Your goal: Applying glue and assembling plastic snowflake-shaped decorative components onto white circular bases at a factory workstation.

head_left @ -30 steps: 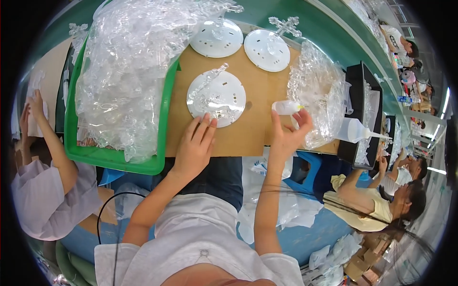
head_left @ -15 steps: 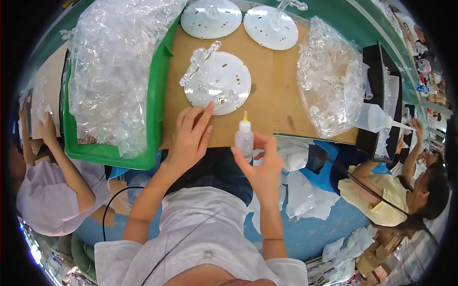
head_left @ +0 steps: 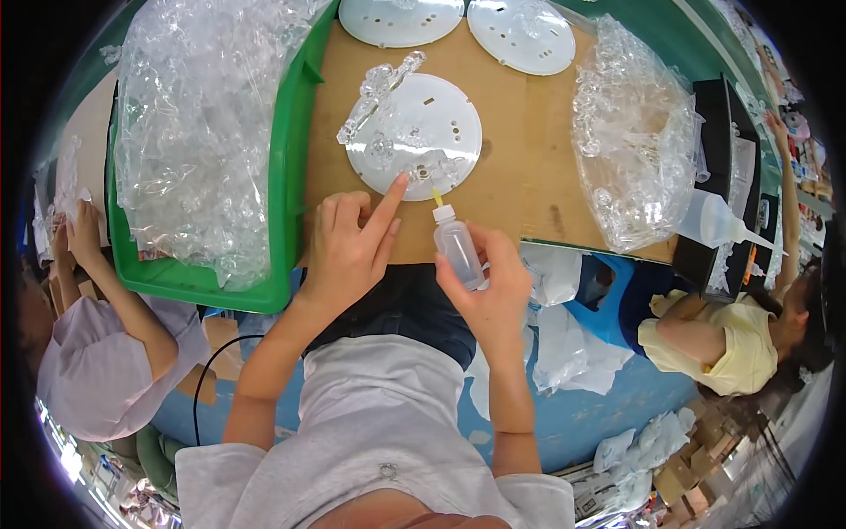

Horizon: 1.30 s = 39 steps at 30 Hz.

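A round white disc with small holes lies on the brown work surface in front of me. A long clear plastic piece rests across its left side, and smaller clear pieces sit nearer its front edge. My left hand holds nothing; its index finger reaches to the disc's front rim, with the thumb apart and the other fingers bent. Gripped in my right hand is a small translucent squeeze bottle with a white cap and thin yellow tip. The bottle tilts left, its tip at the disc's front edge; contact is hard to tell.
On the left stands a green bin holding bagged clear pieces. Two more discs lie at the back. To the right are a clear bag of parts, a larger bottle with a long nozzle and a black box. People sit at both sides.
My right hand has tilted the bottle from upright to leaning left, bringing its tip to the disc's edge. My left index finger stays by the front rim. The view has shifted slightly.
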Available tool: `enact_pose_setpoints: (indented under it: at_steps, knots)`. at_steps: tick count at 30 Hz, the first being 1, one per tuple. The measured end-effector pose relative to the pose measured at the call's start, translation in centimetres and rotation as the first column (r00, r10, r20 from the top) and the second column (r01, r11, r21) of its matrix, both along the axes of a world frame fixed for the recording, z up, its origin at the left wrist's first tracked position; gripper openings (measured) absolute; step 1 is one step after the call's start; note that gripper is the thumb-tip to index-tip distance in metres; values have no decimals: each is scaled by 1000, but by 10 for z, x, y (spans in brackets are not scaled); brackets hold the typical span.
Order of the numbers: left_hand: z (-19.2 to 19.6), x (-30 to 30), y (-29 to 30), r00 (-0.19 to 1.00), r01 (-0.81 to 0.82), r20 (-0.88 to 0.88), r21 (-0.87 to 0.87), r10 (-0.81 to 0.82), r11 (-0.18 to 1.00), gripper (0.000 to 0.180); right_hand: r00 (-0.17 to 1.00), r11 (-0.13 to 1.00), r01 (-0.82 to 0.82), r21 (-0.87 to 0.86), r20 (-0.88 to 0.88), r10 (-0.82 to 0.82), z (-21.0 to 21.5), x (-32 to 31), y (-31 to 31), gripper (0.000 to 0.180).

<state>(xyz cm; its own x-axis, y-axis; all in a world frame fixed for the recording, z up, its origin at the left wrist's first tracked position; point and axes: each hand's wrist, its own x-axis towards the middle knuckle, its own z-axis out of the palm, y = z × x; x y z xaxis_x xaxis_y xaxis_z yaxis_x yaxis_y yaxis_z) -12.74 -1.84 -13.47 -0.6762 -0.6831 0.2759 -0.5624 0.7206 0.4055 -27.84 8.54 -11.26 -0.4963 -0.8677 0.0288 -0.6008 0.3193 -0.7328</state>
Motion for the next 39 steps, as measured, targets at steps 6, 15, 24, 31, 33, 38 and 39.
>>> enact_pose_setpoints:
  at_steps: [6, 15, 24, 31, 33, 38, 39]
  knots:
    - [1, 1, -2, 1000, 13, 9, 5, -13, 1000, 54, 997, 1000, 27, 3, 66, -27, 2, -2, 1, 37]
    - [0, 2, -3, 1000, 20, 14, 5, -20, 1000, 54, 996, 999, 31, -32, 81, -29, -1, 3, 0, 36]
    - [0, 3, -4, 999, 25, 21, 36, -26, 999, 54, 998, 1000, 14, -20, 68, -13, 0, 4, -1, 36]
    - [-4, 10, 5, 1000, 6, -2, 89, -6, 996, 50, 981, 996, 78, -49, 179, -68, 1, 4, 5, 38]
    - [-4, 10, 8, 1000, -2, 3, 84, 1, 996, 49, 980, 995, 84, -60, 187, -71, 2, 3, 6, 38]
    - [1, 1, 11, 997, 55, -56, 109, -49, 993, 46, 965, 991, 106, -85, 249, -82, 3, 3, 9, 40]
    - [2, 0, 13, 993, 90, -95, 147, -77, 985, 45, 966, 993, 92, -79, 251, -69, 4, 3, 10, 40]
